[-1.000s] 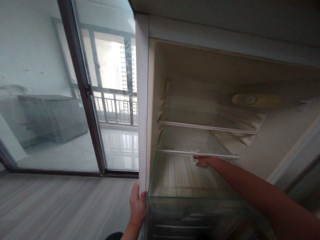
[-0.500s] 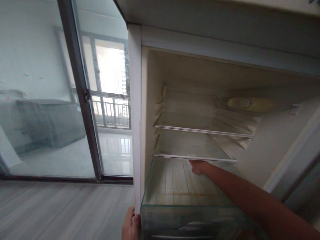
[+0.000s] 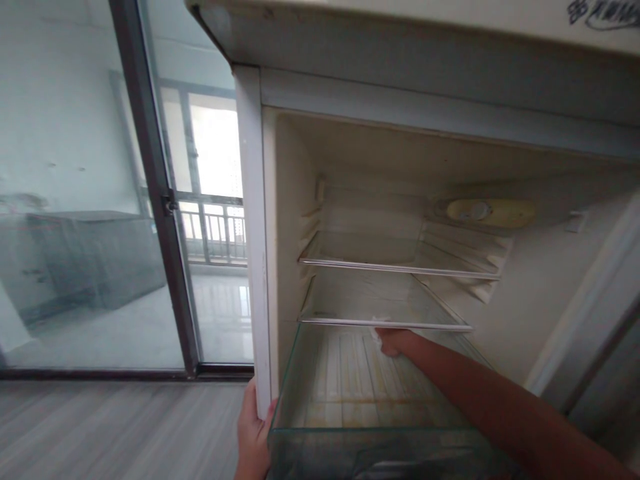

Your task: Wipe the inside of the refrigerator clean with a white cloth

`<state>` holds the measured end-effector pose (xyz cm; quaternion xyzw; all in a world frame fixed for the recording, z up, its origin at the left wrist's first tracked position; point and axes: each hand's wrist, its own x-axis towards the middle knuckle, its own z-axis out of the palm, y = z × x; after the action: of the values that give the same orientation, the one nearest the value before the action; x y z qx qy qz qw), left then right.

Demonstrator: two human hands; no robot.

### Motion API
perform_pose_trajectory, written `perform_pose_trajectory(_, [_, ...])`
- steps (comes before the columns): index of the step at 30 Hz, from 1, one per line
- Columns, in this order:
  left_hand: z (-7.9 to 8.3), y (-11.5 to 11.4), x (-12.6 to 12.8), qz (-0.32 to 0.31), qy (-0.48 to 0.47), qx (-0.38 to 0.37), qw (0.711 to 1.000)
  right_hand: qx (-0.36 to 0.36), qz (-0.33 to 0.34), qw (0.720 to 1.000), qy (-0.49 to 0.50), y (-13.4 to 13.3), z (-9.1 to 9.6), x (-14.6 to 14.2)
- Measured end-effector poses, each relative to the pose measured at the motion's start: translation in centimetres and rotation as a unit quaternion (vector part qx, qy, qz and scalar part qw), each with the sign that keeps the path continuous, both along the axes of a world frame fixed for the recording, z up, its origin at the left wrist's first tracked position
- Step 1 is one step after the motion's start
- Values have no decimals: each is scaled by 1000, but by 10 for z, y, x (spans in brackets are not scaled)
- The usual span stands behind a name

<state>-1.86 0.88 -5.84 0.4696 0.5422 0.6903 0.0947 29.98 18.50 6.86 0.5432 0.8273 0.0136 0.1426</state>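
Observation:
My right hand (image 3: pixel 391 342) reaches into the clear drawer (image 3: pixel 370 430) at the bottom of an open fridge (image 3: pixel 249 220). Its fingers are closed on a crumpled white cloth or tissue (image 3: pixel 376 333), of which only a small part shows. The hand is just under the front edge of the lower glass shelf (image 3: pixel 360 300). At lower left, my left hand (image 3: pixel 254 433) grips the fridge's left front edge, thumb on the inner side by the drawer's corner and fingers outside. Yellowish stains mark the drawer's ribbed bottom.
Above is another glass shelf (image 3: pixel 390 252). A yellowed lamp and dial housing (image 3: pixel 490 212) sits on the right inner wall. The fridge's upper part (image 3: pixel 400 33) juts out overhead. To the left stand a dark-framed sliding glass door (image 3: pixel 155 187) and grey wood-look floor (image 3: pixel 120 430).
The view has tilted up and shifted slightly right. My left hand sits higher along the fridge's edge. The right hand stays almost in the same place, still holding the white cloth or tissue.

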Motion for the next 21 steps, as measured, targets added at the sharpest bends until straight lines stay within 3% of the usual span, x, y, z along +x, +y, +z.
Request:
perform_pose_trajectory(5, [-11,2,-3,19,2,-8,1000,-13,4,1000,-19,2,0,1])
perform_pose_trajectory(21, [-8,0,-3,15,32,6,999,-14,15,1000,-7,0,4,4])
